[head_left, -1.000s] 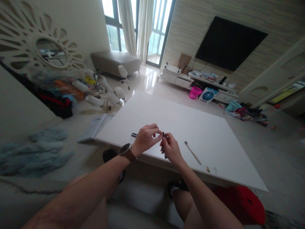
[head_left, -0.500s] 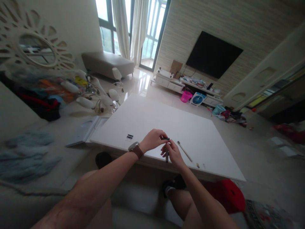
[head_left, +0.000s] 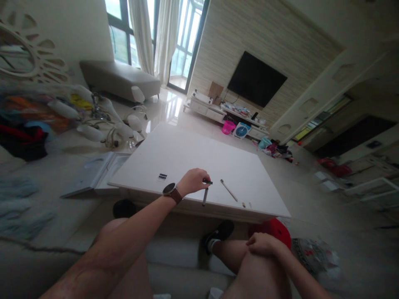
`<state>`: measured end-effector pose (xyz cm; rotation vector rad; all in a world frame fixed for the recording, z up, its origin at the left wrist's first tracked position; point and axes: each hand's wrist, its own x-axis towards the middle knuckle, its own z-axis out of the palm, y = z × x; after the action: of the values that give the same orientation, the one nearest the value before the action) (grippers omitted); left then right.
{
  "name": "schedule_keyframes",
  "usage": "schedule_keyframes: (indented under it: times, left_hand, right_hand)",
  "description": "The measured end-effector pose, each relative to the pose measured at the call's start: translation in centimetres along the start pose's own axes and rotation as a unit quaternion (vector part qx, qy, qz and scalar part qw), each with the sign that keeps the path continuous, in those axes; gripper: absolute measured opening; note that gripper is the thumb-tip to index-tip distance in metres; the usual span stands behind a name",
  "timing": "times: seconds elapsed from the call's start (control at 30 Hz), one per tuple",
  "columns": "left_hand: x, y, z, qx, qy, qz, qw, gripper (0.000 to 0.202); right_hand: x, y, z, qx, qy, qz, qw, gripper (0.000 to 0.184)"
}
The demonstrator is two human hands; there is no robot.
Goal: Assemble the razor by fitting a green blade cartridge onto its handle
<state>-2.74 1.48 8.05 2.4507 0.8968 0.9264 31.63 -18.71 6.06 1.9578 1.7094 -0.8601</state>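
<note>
My left hand [head_left: 195, 180], with a watch on its wrist, is closed over the table's near edge. Its fingers pinch a dark T-shaped tool [head_left: 205, 197], like a razor in outline, by the black crosspiece, and the grey stem points down. My right hand [head_left: 262, 243] lies on my right knee, fingers stretched over it, holding nothing. Right of the left hand, a slim brush [head_left: 229, 190] like a toothbrush lies on the white table [head_left: 199, 149]. A small flat pack with black strips [head_left: 162, 177] lies to the left.
Two tiny pieces lie near the table's front edge, one a dark and yellowish bit [head_left: 243, 204]. A red stool [head_left: 276, 229] stands below the right corner. An open white box [head_left: 93, 172] is at the left, near a lamp with several white shades [head_left: 90, 133].
My right hand has let go of the T-shaped tool and moved down and right onto my knee. My left hand keeps hold of it. The view has turned slightly right.
</note>
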Motion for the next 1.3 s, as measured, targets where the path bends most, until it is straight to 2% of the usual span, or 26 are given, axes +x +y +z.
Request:
schedule_keyframes:
  times: [0.07, 0.17, 0.27, 0.33, 0.47, 0.6, 0.7, 0.83, 0.9, 0.97, 1.07, 1.17, 1.23, 1.3]
  left_hand:
    - [0.1, 0.0, -0.1, -0.003, -0.019, 0.009, 1.0, 0.01]
    - [0.2, -0.3, -0.1, -0.011, -0.063, 0.024, 0.998, 0.008]
    - [0.0, -0.7, 0.1, -0.015, -0.09, 0.032, 0.995, 0.007]
    - [-0.3, -0.9, 0.3, -0.013, -0.097, 0.034, 0.995, 0.007]
    - [-0.6, -1.1, 0.7, -0.016, -0.105, 0.036, 0.994, 0.005]
    - [-0.5, -0.8, 1.2, -0.024, -0.103, 0.016, 0.994, 0.006]
    - [-0.4, -0.2, 1.7, -0.029, -0.112, -0.003, 0.993, 0.01]
    - [-0.3, 0.9, 2.2, -0.045, -0.113, -0.02, 0.992, 0.012]
    - [-0.2, 1.5, 2.5, -0.056, -0.11, -0.019, 0.992, 0.014]
    - [0.2, 1.8, 2.8, -0.065, -0.106, -0.008, 0.992, 0.013]
    - [1.3, 1.5, 3.5, -0.085, -0.061, -0.002, 0.995, 0.014]
    - [2.8, 0.3, 4.1, -0.084, -0.01, -0.035, 0.996, 0.017]
    - [3.6, -0.8, 4.0, -0.073, 0.021, -0.049, 0.996, 0.017]
    - [4.1, -2.2, 3.3, -0.077, 0.056, -0.073, 0.993, 0.016]
  right_hand:
    - [-0.4, -1.2, 1.1, -0.072, 0.031, 0.003, 0.997, 0.024]
    - [-0.1, -4.3, 2.2, -0.134, 0.083, -0.034, 0.987, 0.02]
    - [0.6, -7.4, 2.0, -0.147, 0.128, -0.06, 0.979, 0.018]
    - [1.1, -8.7, 1.2, -0.12, 0.129, -0.077, 0.981, 0.02]
    - [1.3, -8.4, -0.1, -0.042, 0.153, -0.122, 0.98, 0.029]
    - [0.8, -7.1, 0.7, 0.091, 0.202, -0.162, 0.962, 0.037]
    - [0.7, -6.9, 1.6, 0.128, 0.248, -0.157, 0.947, 0.033]
    - [1.2, -7.5, 1.2, 0.165, 0.249, -0.187, 0.936, 0.022]
    - [2.0, -8.1, 0.4, 0.236, 0.262, -0.213, 0.911, 0.023]
    - [3.1, -9.2, -0.7, 0.344, 0.27, -0.222, 0.872, 0.029]
    - [5.7, -11.7, -2.6, 0.503, 0.234, -0.193, 0.809, 0.036]
    - [8.7, -14.8, -4.9, 0.606, 0.151, -0.175, 0.761, 0.033]
    - [10.8, -16.9, -6.5, 0.662, 0.138, -0.163, 0.719, 0.028]
    - [12.7, -18.9, -8.0, 0.689, 0.149, -0.148, 0.693, 0.03]
